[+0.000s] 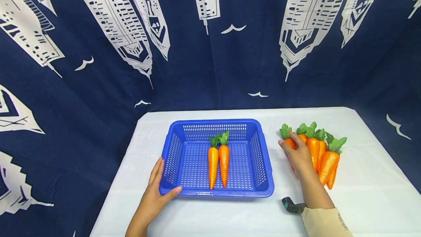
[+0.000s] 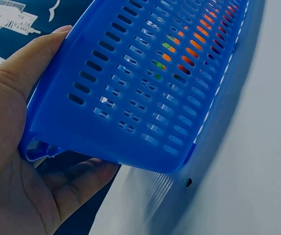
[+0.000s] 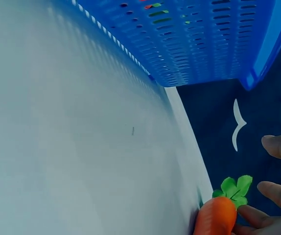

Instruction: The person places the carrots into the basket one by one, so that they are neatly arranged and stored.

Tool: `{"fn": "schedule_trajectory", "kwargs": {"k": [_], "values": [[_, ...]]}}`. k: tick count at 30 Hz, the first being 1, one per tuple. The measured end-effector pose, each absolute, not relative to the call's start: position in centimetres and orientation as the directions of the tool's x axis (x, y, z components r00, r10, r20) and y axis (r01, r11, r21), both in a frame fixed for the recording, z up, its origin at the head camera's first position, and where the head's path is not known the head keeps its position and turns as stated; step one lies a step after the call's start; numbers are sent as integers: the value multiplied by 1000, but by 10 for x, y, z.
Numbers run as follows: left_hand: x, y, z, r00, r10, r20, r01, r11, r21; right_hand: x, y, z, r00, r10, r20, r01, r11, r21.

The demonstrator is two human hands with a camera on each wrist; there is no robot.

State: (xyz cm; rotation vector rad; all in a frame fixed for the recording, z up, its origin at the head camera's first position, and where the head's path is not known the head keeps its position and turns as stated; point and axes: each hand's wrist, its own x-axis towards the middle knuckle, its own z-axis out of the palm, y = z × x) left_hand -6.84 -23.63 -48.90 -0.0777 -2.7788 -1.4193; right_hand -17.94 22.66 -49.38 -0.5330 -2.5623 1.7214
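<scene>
A blue plastic basket (image 1: 217, 194) holds two orange carrots with green leaf tops, a left carrot (image 1: 213, 165) and a right carrot (image 1: 224, 164), side by side. My left hand (image 1: 154, 193) holds the basket's near left corner, thumb at the front rim and fingers along the left side. In the left wrist view the perforated basket wall (image 2: 116, 88) fills the middle beside the thumb. Over the pile at the right, my right hand (image 1: 298, 154) reaches with parted fingers to the leftmost carrot (image 1: 289, 143). The right wrist view has a fingertip right at this carrot (image 3: 216, 218), below its leaves.
Several more carrots (image 1: 327, 165) lie bunched right of my right hand, leaves pointing away. White cloth covers the table (image 1: 250, 215). A dark band (image 1: 292, 206) is at the right wrist. Behind the table hangs a navy curtain (image 1: 210, 72) with white building prints.
</scene>
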Motion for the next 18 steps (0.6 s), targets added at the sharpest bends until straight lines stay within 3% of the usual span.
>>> {"fn": "schedule_trajectory", "kwargs": {"k": [7,18], "values": [[-69,-236,-489,-999,26,33,42,589,807,-176,224,-501,-941,279,-194,302,426,-853],[-70,-237,-492,-999,24,35,43,592,805,-179,224,-510,-947,237,-219,303,423,-854]]}}
